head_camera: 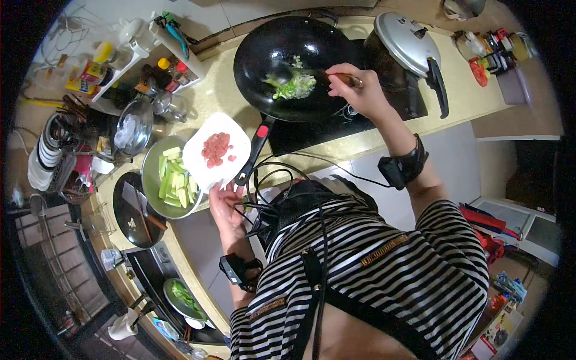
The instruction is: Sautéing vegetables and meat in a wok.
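My right hand (360,90) grips the brown handle of a cooking utensil (346,79), whose dark head reaches into a black wok (256,54). Chopped green and pale pieces (294,85) lie in the wok's bottom. With my left hand (227,202) I hold the lower edge of a white plate (193,139), tilted over the counter beside the wok's handle (256,153). Sliced raw meat (216,148) sits on it. Partly under the plate is a metal bowl (148,180) of cut green vegetable sticks (175,180).
A pressure cooker (400,40) stands right of the wok on the black cooktop (306,135). Bottles and a white rack (189,76) are at the upper left. A knife and chopsticks rest on a dark board (123,225). Black cables (274,166) loop near my left hand.
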Motion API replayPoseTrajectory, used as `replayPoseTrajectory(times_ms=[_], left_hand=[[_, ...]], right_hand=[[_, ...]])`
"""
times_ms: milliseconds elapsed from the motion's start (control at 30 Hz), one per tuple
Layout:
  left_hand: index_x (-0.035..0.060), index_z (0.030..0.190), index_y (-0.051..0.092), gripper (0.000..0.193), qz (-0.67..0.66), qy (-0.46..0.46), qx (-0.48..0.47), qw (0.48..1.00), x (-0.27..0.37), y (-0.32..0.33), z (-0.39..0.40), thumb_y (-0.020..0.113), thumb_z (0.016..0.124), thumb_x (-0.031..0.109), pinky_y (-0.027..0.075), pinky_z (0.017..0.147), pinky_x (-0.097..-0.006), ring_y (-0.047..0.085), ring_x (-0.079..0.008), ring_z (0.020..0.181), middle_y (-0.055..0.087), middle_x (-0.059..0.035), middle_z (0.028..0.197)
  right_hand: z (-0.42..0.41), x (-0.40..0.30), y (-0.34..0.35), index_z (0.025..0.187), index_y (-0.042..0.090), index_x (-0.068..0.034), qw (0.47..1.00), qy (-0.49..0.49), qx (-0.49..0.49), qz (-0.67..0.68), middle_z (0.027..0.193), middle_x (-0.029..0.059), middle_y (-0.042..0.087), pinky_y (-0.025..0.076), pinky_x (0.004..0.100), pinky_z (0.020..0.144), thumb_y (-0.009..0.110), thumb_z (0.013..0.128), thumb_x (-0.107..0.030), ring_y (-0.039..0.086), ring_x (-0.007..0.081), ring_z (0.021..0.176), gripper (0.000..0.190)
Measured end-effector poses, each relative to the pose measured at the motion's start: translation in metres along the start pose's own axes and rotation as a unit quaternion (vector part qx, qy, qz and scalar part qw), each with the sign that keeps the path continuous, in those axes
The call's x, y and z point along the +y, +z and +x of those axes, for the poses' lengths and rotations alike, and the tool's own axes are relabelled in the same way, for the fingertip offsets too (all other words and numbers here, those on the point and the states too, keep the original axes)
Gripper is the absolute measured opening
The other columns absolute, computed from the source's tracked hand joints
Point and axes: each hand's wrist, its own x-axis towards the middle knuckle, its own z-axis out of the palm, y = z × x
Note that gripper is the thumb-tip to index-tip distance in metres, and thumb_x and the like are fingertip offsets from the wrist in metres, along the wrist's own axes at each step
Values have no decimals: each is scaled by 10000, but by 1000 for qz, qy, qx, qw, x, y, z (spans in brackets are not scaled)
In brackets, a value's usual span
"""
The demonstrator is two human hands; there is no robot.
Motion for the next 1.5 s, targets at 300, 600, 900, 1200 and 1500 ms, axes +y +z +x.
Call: replayPoseTrajectory(times_ms=[300, 600, 900, 1200, 1500], left_hand=[[12, 1000, 538, 336, 27, 8, -1, 1000, -6, -16, 11, 536, 850, 313, 467, 807, -382, 534, -212, 1102, 617, -75, 1026], [41, 1198, 397, 410, 10, 43, -7, 999, -4, 6, -6, 526, 863, 240, 453, 884, -388, 530, -243, 1094, 539, -115, 1091], [49, 1199, 399, 424, -33, 50, 11, 998, -9, 4, -9, 542, 856, 252, 474, 861, -413, 554, -265, 1040, 538, -122, 1159], [68, 1179, 438, 365, -8, 58, 1, 998, -8, 9, -12, 535, 865, 227, 478, 858, -381, 552, -234, 1046, 562, -82, 1121], [58, 1180, 434, 367, -7, 46, 21, 999, -7, 4, -11, 539, 861, 207, 499, 861, -382, 563, -236, 1050, 562, -108, 1117]], right_hand=[[14, -17, -56, 776, 621, 4, 965, 95, 192, -149, 525, 45, 565, 446, 276, 390, 643, 816, -189, 547, 114, 427, 199], [30, 15, -56, 878, 602, 62, 964, 143, 221, 23, 631, 126, 599, 510, 267, 420, 627, 819, -123, 611, 176, 484, 195], [46, 32, -33, 1052, 588, 14, 974, 174, 85, 115, 765, 121, 644, 512, 229, 539, 573, 894, -190, 669, 198, 652, 258], [18, -31, -10, 931, 625, -4, 995, 31, -91, 41, 683, 61, 620, 496, 236, 501, 610, 856, -117, 643, 141, 582, 137], [29, -14, -53, 787, 635, -25, 945, 56, 136, -292, 504, 85, 588, 490, 283, 452, 612, 826, -230, 611, 157, 437, 210]])
